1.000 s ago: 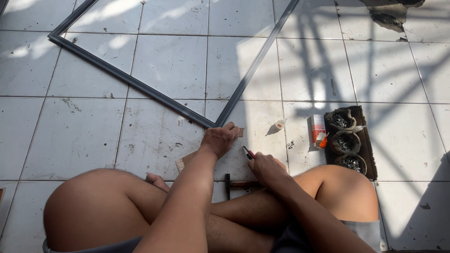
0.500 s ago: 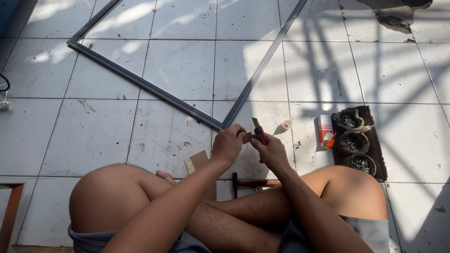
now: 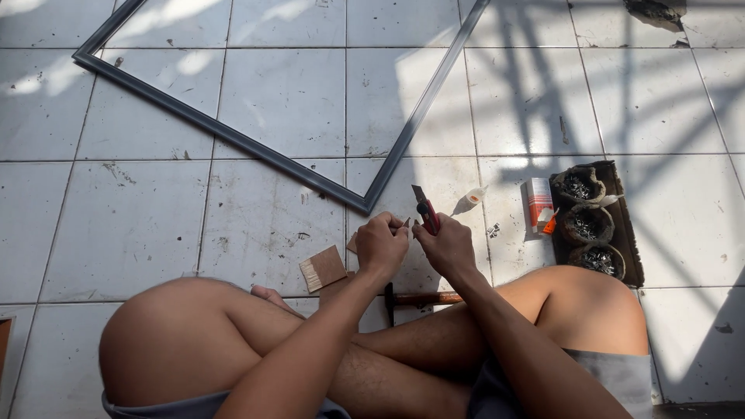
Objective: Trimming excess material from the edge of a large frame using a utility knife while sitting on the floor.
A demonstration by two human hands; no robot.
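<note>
Red utility knife [image 3: 426, 213] sits in the right hand [image 3: 446, 247], its fingers closed around the handle and its short blade pointing up and away from the person. Just left of it, the left hand [image 3: 382, 243] is curled into a loose fist with the fingers pinched on a small piece [image 3: 406, 223] that barely shows between the two hands; what it is cannot be told. Both hands hover close together above the tiled floor [image 3: 124, 225], in front of the person's crossed bare legs.

Under the left hand lie small wooden blocks [image 3: 323, 268], flat on the tiles. A hammer [image 3: 419, 299] with a wooden handle rests on the floor below the right hand, partly hidden by the forearm and the shin. A grey metal frame [image 3: 233, 140] lies flat on the floor beyond the hands, and its nearest corner comes to a point just ahead of the left hand.

To the right of the knife stands a small glue bottle [image 3: 475, 195] tipped on its side, then a little white and orange box [image 3: 538, 203]. Beside that box a dark tray [image 3: 621, 233] holds three round cups of nails [image 3: 583, 225], set in a row next to the right knee.
</note>
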